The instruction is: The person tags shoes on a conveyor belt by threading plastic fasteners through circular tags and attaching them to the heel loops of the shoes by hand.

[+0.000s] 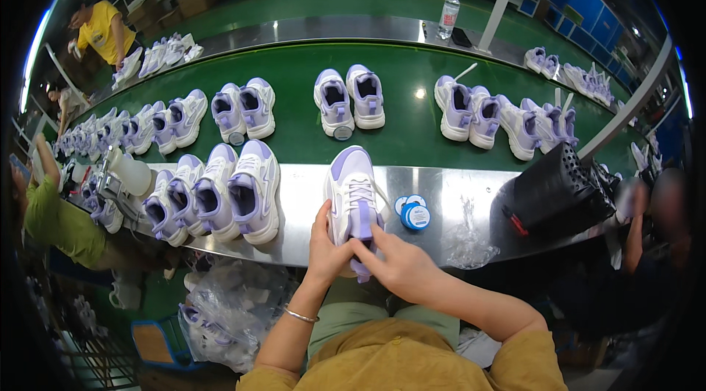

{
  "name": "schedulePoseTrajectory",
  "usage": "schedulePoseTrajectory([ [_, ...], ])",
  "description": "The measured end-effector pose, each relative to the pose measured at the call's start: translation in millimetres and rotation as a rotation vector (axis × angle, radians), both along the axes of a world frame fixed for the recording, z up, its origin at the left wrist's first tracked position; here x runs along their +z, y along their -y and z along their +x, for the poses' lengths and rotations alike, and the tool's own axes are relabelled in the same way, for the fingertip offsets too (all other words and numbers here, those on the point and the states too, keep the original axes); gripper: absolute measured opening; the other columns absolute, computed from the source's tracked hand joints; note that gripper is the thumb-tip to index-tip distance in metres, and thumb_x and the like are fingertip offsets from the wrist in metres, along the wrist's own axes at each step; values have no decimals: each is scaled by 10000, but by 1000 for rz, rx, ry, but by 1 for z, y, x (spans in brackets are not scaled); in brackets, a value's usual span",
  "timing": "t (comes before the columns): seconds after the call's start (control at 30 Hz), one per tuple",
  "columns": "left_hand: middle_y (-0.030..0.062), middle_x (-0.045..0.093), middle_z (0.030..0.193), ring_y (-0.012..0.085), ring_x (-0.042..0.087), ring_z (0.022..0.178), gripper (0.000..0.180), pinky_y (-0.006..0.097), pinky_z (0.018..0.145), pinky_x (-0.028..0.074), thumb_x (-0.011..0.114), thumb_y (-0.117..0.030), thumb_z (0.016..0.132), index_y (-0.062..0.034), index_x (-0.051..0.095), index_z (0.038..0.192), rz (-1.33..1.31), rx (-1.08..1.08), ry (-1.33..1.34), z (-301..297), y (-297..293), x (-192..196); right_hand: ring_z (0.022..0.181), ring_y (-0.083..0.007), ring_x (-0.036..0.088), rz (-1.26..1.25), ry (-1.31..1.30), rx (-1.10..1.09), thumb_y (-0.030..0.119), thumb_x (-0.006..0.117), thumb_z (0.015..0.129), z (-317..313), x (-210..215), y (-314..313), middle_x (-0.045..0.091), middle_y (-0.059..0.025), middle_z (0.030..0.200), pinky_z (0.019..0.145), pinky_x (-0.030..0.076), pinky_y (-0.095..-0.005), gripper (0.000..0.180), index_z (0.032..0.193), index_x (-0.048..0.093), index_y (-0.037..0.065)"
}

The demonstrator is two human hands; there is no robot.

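A white and lilac sneaker [351, 179] is held in front of me, toe pointing away, its heel end over the metal edge of the bench. Along the left side of its heel end, my left hand [326, 250] is closed on it. My right hand [401, 262] grips the sneaker at its opening, with the fingers by the tongue; the fingertips are partly hidden. Just right of the sneaker sits a small blue round container [415, 214] with round white-and-blue labels on it. Several matching sneakers [252, 189] stand in a row to the left on the metal ledge.
Beyond the metal ledge [456, 185] runs a green belt [294, 141] carrying pairs of sneakers [350, 100]. A black perforated box [548, 192] and crumpled clear plastic [468, 236] lie to the right. A bottle [448, 16] stands on the far ledge. Co-workers are at both sides.
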State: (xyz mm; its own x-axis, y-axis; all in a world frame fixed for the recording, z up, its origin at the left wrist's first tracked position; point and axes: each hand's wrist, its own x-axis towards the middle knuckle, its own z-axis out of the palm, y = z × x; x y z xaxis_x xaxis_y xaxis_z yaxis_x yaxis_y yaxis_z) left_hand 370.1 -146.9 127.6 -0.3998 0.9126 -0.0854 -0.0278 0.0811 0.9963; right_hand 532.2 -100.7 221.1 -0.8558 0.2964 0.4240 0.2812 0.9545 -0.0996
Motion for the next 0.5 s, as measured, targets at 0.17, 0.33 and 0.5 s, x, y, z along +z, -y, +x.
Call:
schedulePoseTrajectory([
  [0.17, 214, 456, 1218, 319, 469, 1154, 791, 375, 987, 382, 709, -104, 631, 20, 365, 1333, 18, 44, -123, 6, 3, 11, 718, -241, 578, -555, -493, -357, -21, 600, 839, 25, 6, -23, 568, -132, 892, 628, 481, -315, 292, 1129, 573, -27],
  [0.33, 227, 467, 1176, 356, 466, 1117, 751, 392, 957, 389, 694, -102, 618, -8, 407, 1306, 73, 11, -424, 11, 4, 29, 753, -189, 576, -597, -427, -224, -43, 602, 828, 10, -12, -38, 570, -96, 894, 637, 466, -278, 220, 1043, 635, -9],
  [0.5, 249, 471, 1137, 385, 500, 1036, 692, 400, 907, 429, 716, -143, 607, 6, 488, 1243, 81, -17, -663, 18, 5, 38, 767, -181, 569, -509, -412, -4, -40, 619, 803, 6, -17, -48, 577, -93, 911, 614, 457, -267, 269, 1069, 633, 3],
])
